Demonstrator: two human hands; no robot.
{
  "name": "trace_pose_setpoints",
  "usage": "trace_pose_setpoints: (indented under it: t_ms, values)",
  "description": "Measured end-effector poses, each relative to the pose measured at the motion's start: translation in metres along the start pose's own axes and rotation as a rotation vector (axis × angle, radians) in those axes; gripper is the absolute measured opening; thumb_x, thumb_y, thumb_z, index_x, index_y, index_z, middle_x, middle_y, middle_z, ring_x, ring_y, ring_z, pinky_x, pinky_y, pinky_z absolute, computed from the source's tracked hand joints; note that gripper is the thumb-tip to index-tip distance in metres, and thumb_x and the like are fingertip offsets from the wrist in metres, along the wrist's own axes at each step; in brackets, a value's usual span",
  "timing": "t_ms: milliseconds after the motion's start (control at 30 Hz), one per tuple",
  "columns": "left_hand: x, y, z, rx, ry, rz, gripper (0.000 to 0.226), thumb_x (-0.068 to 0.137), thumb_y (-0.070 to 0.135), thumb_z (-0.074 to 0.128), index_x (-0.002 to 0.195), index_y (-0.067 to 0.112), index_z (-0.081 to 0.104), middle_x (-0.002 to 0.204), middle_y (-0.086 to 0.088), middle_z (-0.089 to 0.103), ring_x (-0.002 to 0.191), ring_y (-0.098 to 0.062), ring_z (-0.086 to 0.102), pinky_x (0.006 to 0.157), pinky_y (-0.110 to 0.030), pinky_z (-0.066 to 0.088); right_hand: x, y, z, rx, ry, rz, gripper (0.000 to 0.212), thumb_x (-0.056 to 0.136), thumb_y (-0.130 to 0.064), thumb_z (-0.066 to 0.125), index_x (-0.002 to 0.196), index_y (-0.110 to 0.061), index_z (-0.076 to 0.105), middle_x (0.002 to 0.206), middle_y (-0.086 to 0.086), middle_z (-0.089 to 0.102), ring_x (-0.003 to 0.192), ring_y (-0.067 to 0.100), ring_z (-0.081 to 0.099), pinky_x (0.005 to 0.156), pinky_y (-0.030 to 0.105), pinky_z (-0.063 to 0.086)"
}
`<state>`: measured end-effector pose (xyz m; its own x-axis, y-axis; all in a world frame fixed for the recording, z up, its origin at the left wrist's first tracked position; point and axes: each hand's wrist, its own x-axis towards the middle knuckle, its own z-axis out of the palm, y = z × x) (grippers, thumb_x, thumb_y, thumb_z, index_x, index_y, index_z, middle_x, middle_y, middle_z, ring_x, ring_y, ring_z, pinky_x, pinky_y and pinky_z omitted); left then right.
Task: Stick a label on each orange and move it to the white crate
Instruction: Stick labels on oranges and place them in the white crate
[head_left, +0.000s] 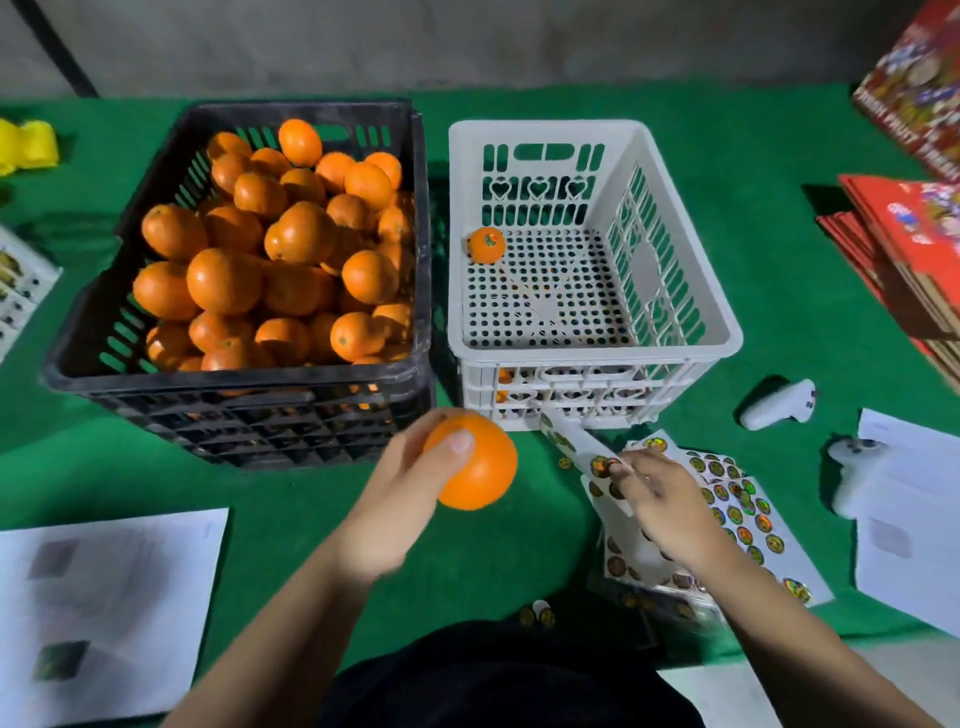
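Note:
My left hand (402, 488) grips an orange (480, 470) above the green table, in front of the two crates. My right hand (662, 501) pinches a round shiny label (602, 464) at the edge of a sticker sheet (737, 499) lying to the right. The white crate (722, 327) holds one labelled orange (487, 244) in its far left corner. The black crate (249, 384) to its left is heaped with several unlabelled oranges (280, 249).
Two white controllers (779, 404) lie at the right beside white papers (914, 525). Red boxes (914, 218) are stacked at the far right. Another paper (104, 608) lies at the near left. A yellow object (28, 146) sits far left. Loose stickers (537, 616) lie near me.

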<state>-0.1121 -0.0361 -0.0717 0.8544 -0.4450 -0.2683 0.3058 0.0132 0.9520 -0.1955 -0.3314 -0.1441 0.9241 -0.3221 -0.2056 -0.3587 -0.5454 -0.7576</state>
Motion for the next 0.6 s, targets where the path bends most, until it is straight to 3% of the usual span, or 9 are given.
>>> trace_pose_setpoints:
  t_ms: [33, 100, 167, 233, 300, 367, 433, 500, 600]
  values:
    - [0.0, -0.008, 0.002, -0.035, 0.021, -0.056, 0.083, 0.047, 0.094, 0.079, 0.119, 0.054, 0.072, 0.132, 0.004, 0.07, 0.125, -0.022, 0.065, 0.114, -0.052, 0.047, -0.002, -0.008, -0.004, 0.138, -0.027, 0.025, 0.038, 0.105, -0.012, 0.059, 0.08, -0.037, 0.075, 0.072, -0.011, 0.062, 0.068, 0.012, 0.059, 0.061, 0.019, 0.046]
    - [-0.002, -0.018, 0.005, -0.057, 0.029, -0.126, 0.107, 0.043, 0.096, 0.076, 0.134, 0.041, 0.065, 0.144, -0.003, 0.062, 0.134, -0.026, 0.058, 0.121, -0.055, 0.038, -0.005, -0.02, -0.012, 0.318, -0.043, 0.081, 0.033, 0.106, -0.016, 0.059, 0.084, -0.034, 0.077, 0.061, 0.0, 0.054, 0.061, 0.021, 0.048, 0.061, 0.03, 0.04]
    - [-0.004, -0.023, 0.009, -0.09, 0.015, -0.17, 0.113, 0.046, 0.094, 0.075, 0.14, 0.033, 0.059, 0.146, -0.007, 0.06, 0.133, -0.026, 0.059, 0.119, -0.049, 0.041, -0.01, -0.03, -0.018, 0.497, -0.064, 0.113, 0.024, 0.105, -0.016, 0.061, 0.099, -0.027, 0.081, 0.079, 0.012, 0.063, 0.076, 0.024, 0.05, 0.076, 0.041, 0.04]
    - [-0.002, -0.025, 0.012, -0.134, -0.016, -0.209, 0.105, 0.054, 0.082, 0.077, 0.142, 0.029, 0.058, 0.147, -0.012, 0.058, 0.126, -0.027, 0.063, 0.105, -0.041, 0.049, -0.014, -0.041, -0.022, 0.747, -0.13, 0.131, 0.021, 0.102, -0.014, 0.062, 0.109, -0.021, 0.08, 0.098, 0.009, 0.074, 0.085, 0.023, 0.063, 0.084, 0.041, 0.049]
    - [0.003, -0.028, 0.013, -0.208, -0.049, -0.244, 0.112, 0.047, 0.079, 0.085, 0.144, 0.031, 0.056, 0.146, -0.01, 0.058, 0.121, -0.025, 0.065, 0.095, -0.033, 0.053, -0.015, -0.051, -0.026, 0.907, -0.22, 0.134, 0.022, 0.098, -0.015, 0.067, 0.115, -0.021, 0.079, 0.099, 0.005, 0.078, 0.077, 0.015, 0.071, 0.068, 0.028, 0.056]
    - [0.008, -0.029, 0.013, -0.29, -0.082, -0.259, 0.121, 0.043, 0.077, 0.09, 0.146, 0.024, 0.056, 0.144, -0.008, 0.061, 0.122, -0.025, 0.065, 0.097, -0.032, 0.055, -0.016, -0.054, -0.028, 0.835, -0.279, 0.114, 0.026, 0.096, -0.018, 0.072, 0.121, -0.026, 0.075, 0.085, -0.003, 0.076, 0.056, 0.011, 0.059, 0.046, 0.021, 0.038]
    - [0.014, -0.029, 0.014, -0.334, -0.079, -0.247, 0.102, 0.05, 0.067, 0.09, 0.134, 0.017, 0.063, 0.131, -0.009, 0.071, 0.119, -0.028, 0.066, 0.105, -0.038, 0.051, -0.014, -0.052, -0.028, 0.779, -0.303, 0.122, 0.027, 0.099, -0.016, 0.07, 0.124, -0.026, 0.072, 0.085, 0.002, 0.075, 0.055, 0.017, 0.052, 0.048, 0.022, 0.03]
    - [0.018, -0.03, 0.014, -0.357, -0.037, -0.24, 0.072, 0.061, 0.06, 0.076, 0.118, 0.016, 0.07, 0.113, -0.011, 0.077, 0.109, -0.031, 0.067, 0.109, -0.044, 0.047, -0.014, -0.055, -0.027, 0.811, -0.303, 0.118, 0.027, 0.1, -0.007, 0.062, 0.116, -0.024, 0.075, 0.09, 0.005, 0.076, 0.065, 0.012, 0.063, 0.05, 0.019, 0.044]
    - [0.018, -0.032, 0.012, -0.321, -0.067, -0.229, 0.058, 0.07, 0.06, 0.068, 0.111, 0.019, 0.077, 0.112, -0.015, 0.076, 0.106, -0.031, 0.07, 0.111, -0.049, 0.046, -0.013, -0.058, -0.025, 0.692, -0.243, 0.054, 0.031, 0.1, 0.003, 0.061, 0.105, -0.022, 0.08, 0.093, 0.001, 0.077, 0.077, 0.003, 0.067, 0.067, 0.013, 0.05]
